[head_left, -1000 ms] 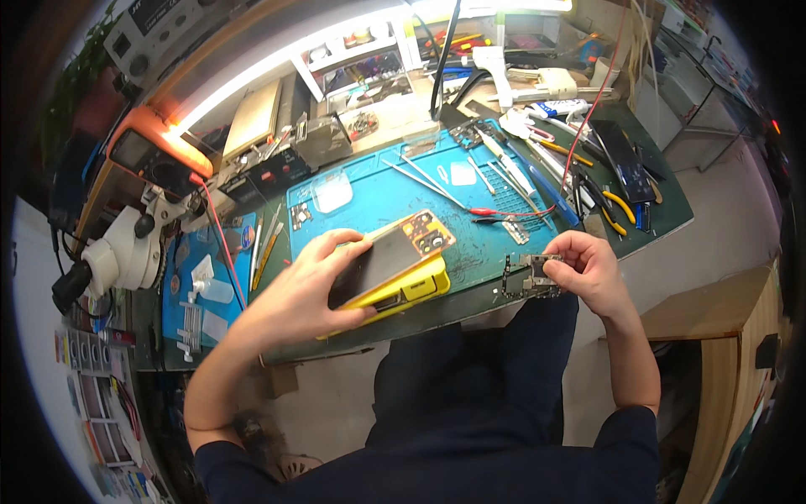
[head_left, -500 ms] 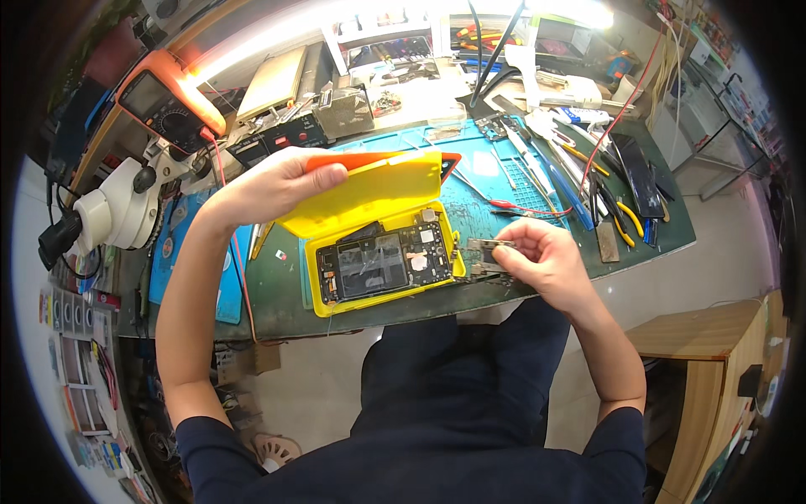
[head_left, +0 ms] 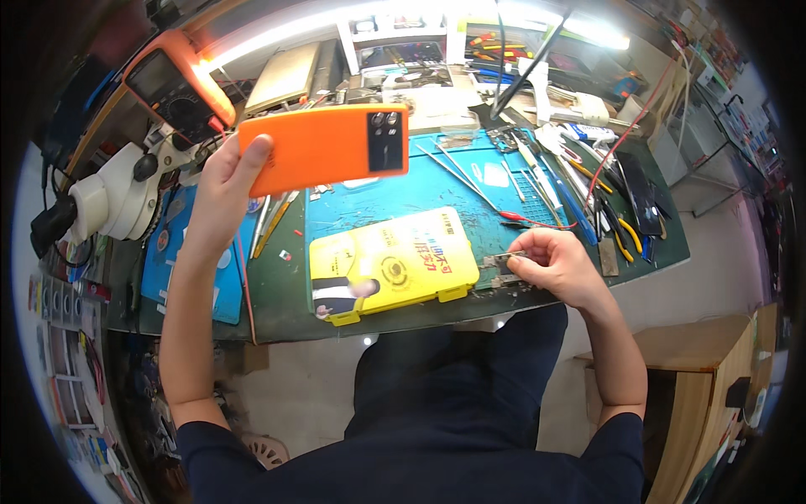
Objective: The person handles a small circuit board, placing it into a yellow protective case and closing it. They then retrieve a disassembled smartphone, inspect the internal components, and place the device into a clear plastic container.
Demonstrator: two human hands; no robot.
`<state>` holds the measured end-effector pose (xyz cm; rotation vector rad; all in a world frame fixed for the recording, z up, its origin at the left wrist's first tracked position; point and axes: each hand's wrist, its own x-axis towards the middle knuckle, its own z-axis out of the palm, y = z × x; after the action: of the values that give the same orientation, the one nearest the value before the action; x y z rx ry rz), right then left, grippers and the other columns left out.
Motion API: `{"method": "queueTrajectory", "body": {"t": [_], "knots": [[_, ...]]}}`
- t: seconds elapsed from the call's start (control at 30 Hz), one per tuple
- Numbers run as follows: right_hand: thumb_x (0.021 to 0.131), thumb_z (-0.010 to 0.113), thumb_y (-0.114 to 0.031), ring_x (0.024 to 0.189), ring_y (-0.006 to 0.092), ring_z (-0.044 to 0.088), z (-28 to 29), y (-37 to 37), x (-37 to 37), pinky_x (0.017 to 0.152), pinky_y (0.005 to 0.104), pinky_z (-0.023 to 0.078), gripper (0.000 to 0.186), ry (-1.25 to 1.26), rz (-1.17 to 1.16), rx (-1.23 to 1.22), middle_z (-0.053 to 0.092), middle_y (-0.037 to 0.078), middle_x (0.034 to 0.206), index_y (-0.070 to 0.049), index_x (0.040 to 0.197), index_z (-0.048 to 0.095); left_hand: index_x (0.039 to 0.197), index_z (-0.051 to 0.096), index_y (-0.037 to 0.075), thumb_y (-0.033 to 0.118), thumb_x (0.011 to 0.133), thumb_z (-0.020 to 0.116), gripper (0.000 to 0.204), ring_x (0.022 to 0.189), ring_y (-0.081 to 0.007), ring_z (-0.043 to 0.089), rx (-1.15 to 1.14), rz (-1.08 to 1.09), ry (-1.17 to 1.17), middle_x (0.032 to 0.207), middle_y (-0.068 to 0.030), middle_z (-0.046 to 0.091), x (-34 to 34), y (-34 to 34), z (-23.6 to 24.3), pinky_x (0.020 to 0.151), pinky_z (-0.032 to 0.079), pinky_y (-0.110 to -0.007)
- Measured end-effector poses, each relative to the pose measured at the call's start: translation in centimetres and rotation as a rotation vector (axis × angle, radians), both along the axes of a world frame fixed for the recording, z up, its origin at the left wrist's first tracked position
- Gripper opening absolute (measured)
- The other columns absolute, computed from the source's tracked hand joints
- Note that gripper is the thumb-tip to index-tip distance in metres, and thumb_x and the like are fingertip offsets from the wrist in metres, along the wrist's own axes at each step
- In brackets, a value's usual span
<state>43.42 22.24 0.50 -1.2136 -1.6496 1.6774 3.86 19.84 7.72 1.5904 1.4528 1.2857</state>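
My left hand [head_left: 225,189] holds an orange phone back cover [head_left: 315,151] by its left end, thumb on the face and fingers behind. The cover is raised over the back of the mat, its black camera panel at the right end. Below it lies a yellow plastic box [head_left: 403,252] with a printed lid, closed on the bench; its contents are hidden. Just right of the box, my right hand [head_left: 558,267] pinches a small flat metal fixture [head_left: 501,269] near the bench's front edge. The fingers partly cover that fixture.
A blue work mat [head_left: 344,206] lies under the tools. Tweezers [head_left: 460,176], pliers [head_left: 630,237] and a dark phone [head_left: 640,189] are spread toward the right. At left stand a white microscope [head_left: 113,189] and an orange multimeter [head_left: 180,88]. A red lead [head_left: 243,286] hangs over the front edge.
The yellow box's lid has come down, hiding the opened phone inside. My left hand has lifted the orange cover up and left, turning its face into view. My right hand keeps its pinch.
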Motion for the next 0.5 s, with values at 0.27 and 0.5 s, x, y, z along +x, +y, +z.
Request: {"method": "queueTrajectory", "body": {"t": [0.27,0.5], "knots": [[0.09,0.07,-0.008,0.071,0.0007,0.056,1.0,0.1,2.8,0.062,0.0156,0.044,0.014,-0.04,-0.036,-0.021,0.063,-0.004,0.082,0.0,0.099,0.065,0.134,0.047,0.002,0.025,0.105,0.051,0.038,0.084,-0.0073,0.062,-0.188,0.327,-0.415,0.109,-0.0045,0.065,-4.1,-10.8,-3.2,0.068,0.051,-0.022],[0.089,0.071,-0.01,0.071,-0.0006,0.055,1.8,-0.2,2.9,0.061,0.0145,0.043,0.015,-0.019,-0.044,0.01,0.062,-0.004,0.082,0.0,0.099,0.064,0.141,0.036,0.002,0.017,0.103,0.053,0.045,0.109,-0.0183,0.064,-0.353,0.305,-0.423,0.124,-0.0097,0.06,-4.8,-14.0,-5.9,0.086,0.055,-0.032]]}}
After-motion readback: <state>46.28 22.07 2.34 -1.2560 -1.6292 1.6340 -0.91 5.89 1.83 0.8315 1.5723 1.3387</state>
